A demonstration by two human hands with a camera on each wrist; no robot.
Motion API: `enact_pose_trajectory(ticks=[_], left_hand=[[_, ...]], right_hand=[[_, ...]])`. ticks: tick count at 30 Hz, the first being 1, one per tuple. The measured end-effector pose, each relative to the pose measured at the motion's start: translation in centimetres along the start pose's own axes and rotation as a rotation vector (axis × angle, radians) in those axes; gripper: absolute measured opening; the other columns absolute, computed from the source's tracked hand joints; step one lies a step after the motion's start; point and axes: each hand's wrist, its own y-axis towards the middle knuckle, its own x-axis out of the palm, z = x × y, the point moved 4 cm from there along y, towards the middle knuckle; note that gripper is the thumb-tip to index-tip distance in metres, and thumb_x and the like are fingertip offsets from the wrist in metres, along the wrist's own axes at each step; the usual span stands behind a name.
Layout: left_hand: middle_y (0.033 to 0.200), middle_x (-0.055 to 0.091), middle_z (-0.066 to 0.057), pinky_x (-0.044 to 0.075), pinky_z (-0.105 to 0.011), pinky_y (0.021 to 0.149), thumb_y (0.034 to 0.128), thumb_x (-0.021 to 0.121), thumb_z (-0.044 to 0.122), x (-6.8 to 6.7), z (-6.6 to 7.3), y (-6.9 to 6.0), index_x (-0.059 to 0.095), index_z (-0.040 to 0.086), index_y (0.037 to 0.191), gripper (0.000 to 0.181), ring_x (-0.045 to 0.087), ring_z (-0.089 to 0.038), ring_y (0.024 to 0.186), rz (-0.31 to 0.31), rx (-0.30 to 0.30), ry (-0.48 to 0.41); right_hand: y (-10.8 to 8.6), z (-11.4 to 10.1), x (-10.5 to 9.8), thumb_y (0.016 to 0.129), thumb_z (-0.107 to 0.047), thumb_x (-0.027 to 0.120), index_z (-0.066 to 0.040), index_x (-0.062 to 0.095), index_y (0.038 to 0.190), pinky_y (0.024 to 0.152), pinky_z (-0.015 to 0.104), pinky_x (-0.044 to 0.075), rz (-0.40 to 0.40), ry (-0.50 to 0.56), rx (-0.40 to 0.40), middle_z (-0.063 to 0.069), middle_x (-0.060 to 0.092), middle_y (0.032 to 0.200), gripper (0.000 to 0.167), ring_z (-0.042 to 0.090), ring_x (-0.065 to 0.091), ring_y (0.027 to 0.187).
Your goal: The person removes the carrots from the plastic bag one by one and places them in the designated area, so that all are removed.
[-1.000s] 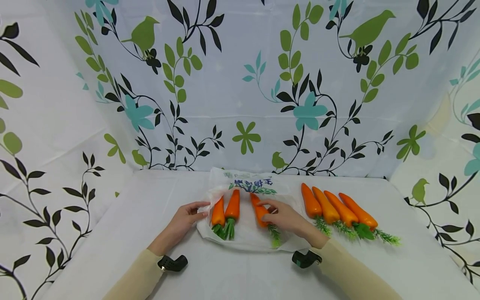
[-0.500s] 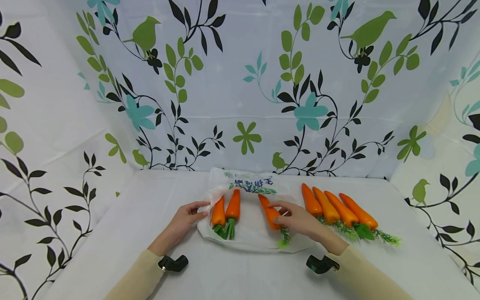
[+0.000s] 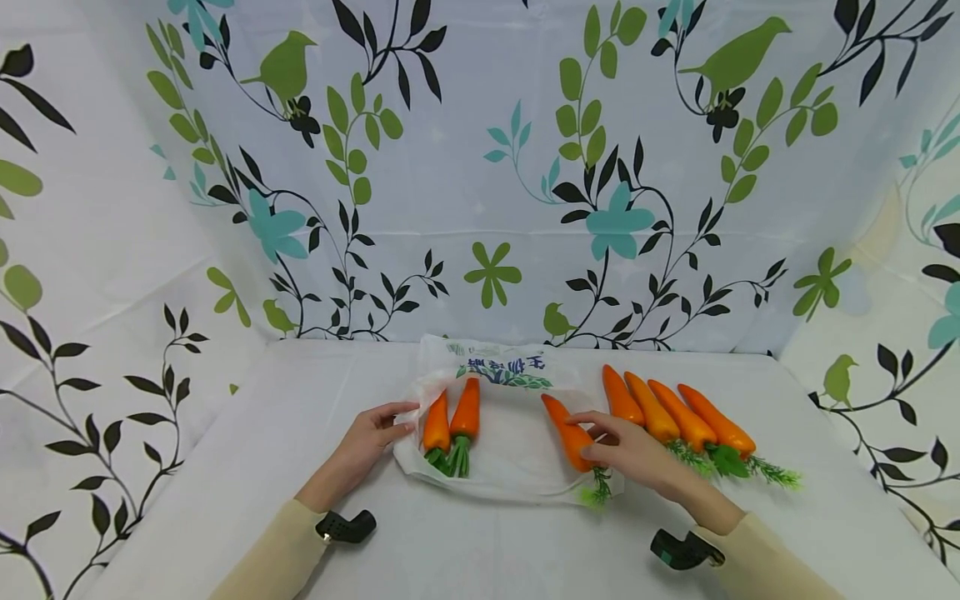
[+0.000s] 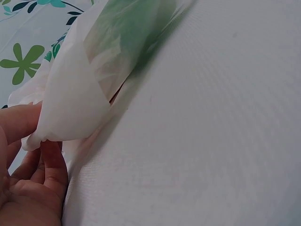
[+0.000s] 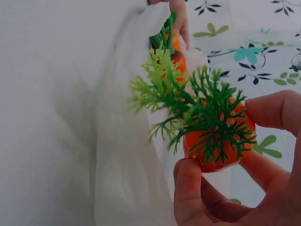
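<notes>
My left hand [image 3: 367,442] pinches the left edge of a thin white plastic bag [image 3: 510,467], its thumb and fingers gathered on the film in the left wrist view. Blue lettering and a green tree are printed at the bag's far end. Two orange carrots [image 3: 466,408] with green stalks lie at the left of the bag, side by side. Over the bag's right part, my right hand [image 3: 637,450] holds another carrot [image 3: 567,432] between thumb and fingers. The right wrist view shows its feathery green top [image 5: 207,113] pointing toward the camera.
Several carrots [image 3: 678,414] lie in a slanted row on the white table [image 3: 225,467], right of the bag and just beyond my right hand. A patterned cloth [image 3: 420,167] with leaves and birds hangs behind the table. A black wrist device [image 3: 686,550] sits on each arm.
My right hand has moved right and slightly toward me, carrying its carrot away from the two on the left. The left hand keeps its place on the bag's edge.
</notes>
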Motion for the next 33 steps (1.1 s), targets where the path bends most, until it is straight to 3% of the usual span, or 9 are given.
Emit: enact_pose_trajectory(ticks=[14, 23, 28, 33], left_hand=[[0.152, 0.042, -0.011, 0.020, -0.049, 0.118, 0.0935, 0.070, 0.018, 0.1, 0.3, -0.1, 0.067, 0.010, 0.130, 0.037, 0.031, -0.028, 0.138, 0.006, -0.002, -0.008], [0.152, 0.043, -0.011, 0.019, -0.049, 0.118, 0.0935, 0.070, 0.018, 0.2, 0.3, -0.1, 0.067, 0.010, 0.130, 0.037, 0.030, -0.028, 0.139, -0.003, 0.006, -0.018], [0.151, 0.044, -0.010, 0.019, -0.049, 0.118, 0.0933, 0.070, 0.018, 0.2, 0.3, -0.1, 0.067, 0.010, 0.130, 0.038, 0.031, -0.028, 0.137, -0.006, 0.004, -0.019], [0.151, 0.043, -0.011, 0.018, -0.050, 0.118, 0.0932, 0.070, 0.018, 0.2, 0.3, -0.1, 0.067, 0.010, 0.130, 0.037, 0.029, -0.029, 0.140, -0.003, 0.001, -0.018]], right_hand=[[-2.5, 0.1, -2.6, 0.093, -0.027, 0.066, -0.020, 0.060, 0.136, 0.086, 0.036, 0.050, 0.045, -0.041, 0.044, 0.012, 0.061, 0.129, 0.043, 0.023, 0.058, 0.102], [-4.4, 0.9, -4.2, 0.093, -0.026, 0.067, -0.021, 0.059, 0.137, 0.085, 0.037, 0.050, 0.048, -0.059, 0.052, 0.010, 0.059, 0.130, 0.044, 0.026, 0.055, 0.108], [-5.3, 1.2, -5.0, 0.094, -0.024, 0.067, -0.020, 0.059, 0.137, 0.086, 0.037, 0.050, 0.053, -0.074, 0.025, 0.015, 0.053, 0.141, 0.044, 0.029, 0.056, 0.114], [-6.1, 1.4, -5.5, 0.095, -0.023, 0.066, -0.019, 0.059, 0.137, 0.085, 0.031, 0.052, 0.057, -0.060, -0.002, 0.014, 0.054, 0.141, 0.044, 0.032, 0.055, 0.118]])
